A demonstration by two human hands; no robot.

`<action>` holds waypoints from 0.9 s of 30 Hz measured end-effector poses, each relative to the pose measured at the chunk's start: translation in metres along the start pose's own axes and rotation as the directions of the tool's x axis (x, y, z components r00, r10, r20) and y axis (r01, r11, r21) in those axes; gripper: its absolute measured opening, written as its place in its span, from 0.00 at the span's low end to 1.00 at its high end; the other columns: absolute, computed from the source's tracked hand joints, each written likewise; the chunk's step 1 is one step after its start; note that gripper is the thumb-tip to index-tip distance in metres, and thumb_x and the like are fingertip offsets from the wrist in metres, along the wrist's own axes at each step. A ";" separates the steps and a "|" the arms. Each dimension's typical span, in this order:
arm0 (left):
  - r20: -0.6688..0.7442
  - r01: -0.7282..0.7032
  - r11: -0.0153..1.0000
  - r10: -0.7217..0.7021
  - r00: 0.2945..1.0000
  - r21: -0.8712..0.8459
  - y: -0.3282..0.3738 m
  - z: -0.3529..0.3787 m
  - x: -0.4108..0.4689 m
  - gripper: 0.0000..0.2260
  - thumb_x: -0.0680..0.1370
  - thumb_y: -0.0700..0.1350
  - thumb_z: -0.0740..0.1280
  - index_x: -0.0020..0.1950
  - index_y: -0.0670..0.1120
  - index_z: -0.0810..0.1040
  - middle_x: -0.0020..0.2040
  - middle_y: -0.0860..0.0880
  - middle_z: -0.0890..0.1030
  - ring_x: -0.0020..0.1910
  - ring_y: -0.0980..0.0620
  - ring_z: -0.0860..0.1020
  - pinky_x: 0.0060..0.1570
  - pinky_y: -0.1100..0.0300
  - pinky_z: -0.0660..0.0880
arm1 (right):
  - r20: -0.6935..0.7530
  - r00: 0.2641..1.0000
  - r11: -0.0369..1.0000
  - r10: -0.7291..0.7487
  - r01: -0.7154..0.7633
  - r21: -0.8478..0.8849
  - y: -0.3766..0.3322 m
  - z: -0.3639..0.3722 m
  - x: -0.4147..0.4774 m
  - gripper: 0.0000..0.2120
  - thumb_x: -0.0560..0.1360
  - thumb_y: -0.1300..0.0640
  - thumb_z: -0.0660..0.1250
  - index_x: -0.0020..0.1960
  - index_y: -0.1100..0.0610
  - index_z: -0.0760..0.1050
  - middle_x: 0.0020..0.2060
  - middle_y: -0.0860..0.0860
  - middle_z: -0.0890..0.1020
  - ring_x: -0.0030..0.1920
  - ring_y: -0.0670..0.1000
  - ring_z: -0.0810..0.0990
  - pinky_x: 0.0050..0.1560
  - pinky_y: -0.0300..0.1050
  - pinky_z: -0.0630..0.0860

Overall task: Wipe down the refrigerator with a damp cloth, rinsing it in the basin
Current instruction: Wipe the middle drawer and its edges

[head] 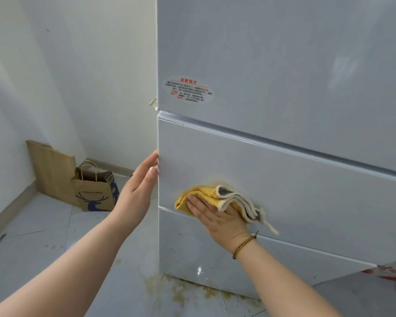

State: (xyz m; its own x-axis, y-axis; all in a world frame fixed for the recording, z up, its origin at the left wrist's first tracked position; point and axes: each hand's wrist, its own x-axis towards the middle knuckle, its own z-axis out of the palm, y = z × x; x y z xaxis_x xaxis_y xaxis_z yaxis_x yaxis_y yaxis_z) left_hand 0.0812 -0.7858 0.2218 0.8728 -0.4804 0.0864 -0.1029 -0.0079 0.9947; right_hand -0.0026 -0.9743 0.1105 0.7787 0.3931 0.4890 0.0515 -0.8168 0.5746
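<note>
A white refrigerator (284,76) fills the right of the head view, with an upper door, a middle drawer front (306,191) and a lower drawer front. A yellow cloth (206,195) with a cream and grey edge lies flat against the middle drawer, low on its left side. My right hand (217,216) presses it there with straight fingers. My left hand (140,191) is flat and upright, its fingertips touching the drawer's left edge. No basin is in view.
An oval warning sticker (188,89) sits low on the upper door. Two brown paper bags (94,191) lean in the corner at the left wall. Yellowish stains (181,291) mark the tiled floor at the fridge's base. A red-printed object (393,271) shows at the right edge.
</note>
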 end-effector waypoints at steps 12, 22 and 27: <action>-0.028 0.000 1.000 -0.001 1.000 -0.026 -0.003 0.003 0.002 0.09 0.81 0.50 0.52 0.59 0.59 0.66 0.60 0.57 0.71 0.61 0.60 0.69 0.53 0.77 0.63 | -0.310 0.923 0.961 0.228 -0.264 -0.079 0.006 -0.035 0.094 0.26 0.70 0.57 0.55 0.68 0.53 0.61 0.65 0.47 0.63 0.71 0.50 0.51 0.72 0.45 0.44; 0.024 -0.295 0.770 0.343 0.939 0.566 -0.045 0.050 -0.039 0.29 0.74 0.68 0.46 0.71 0.55 0.57 0.73 0.57 0.52 0.72 0.61 0.48 0.67 0.64 0.49 | 0.061 0.998 1.000 -0.016 0.017 -0.025 -0.003 -0.004 0.008 0.24 0.76 0.68 0.40 0.69 0.53 0.55 0.68 0.43 0.59 0.66 0.48 0.61 0.65 0.49 0.51; 0.283 -0.518 0.538 0.461 0.841 0.665 -0.058 0.093 -0.051 0.22 0.80 0.58 0.46 0.71 0.52 0.56 0.70 0.43 0.57 0.71 0.49 0.51 0.70 0.60 0.44 | 0.116 0.993 1.000 0.025 -0.024 -0.007 0.021 -0.008 -0.040 0.29 0.69 0.59 0.59 0.69 0.51 0.58 0.72 0.47 0.59 0.69 0.52 0.56 0.67 0.50 0.50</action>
State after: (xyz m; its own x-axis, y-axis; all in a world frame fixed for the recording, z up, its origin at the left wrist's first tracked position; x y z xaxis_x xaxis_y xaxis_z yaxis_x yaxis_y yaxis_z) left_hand -0.0017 -0.8424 0.1544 0.5518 -0.6554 0.5157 -0.8250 -0.3386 0.4525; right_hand -0.0378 -1.0039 0.1082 0.8472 0.3210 0.4233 0.0284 -0.8230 0.5673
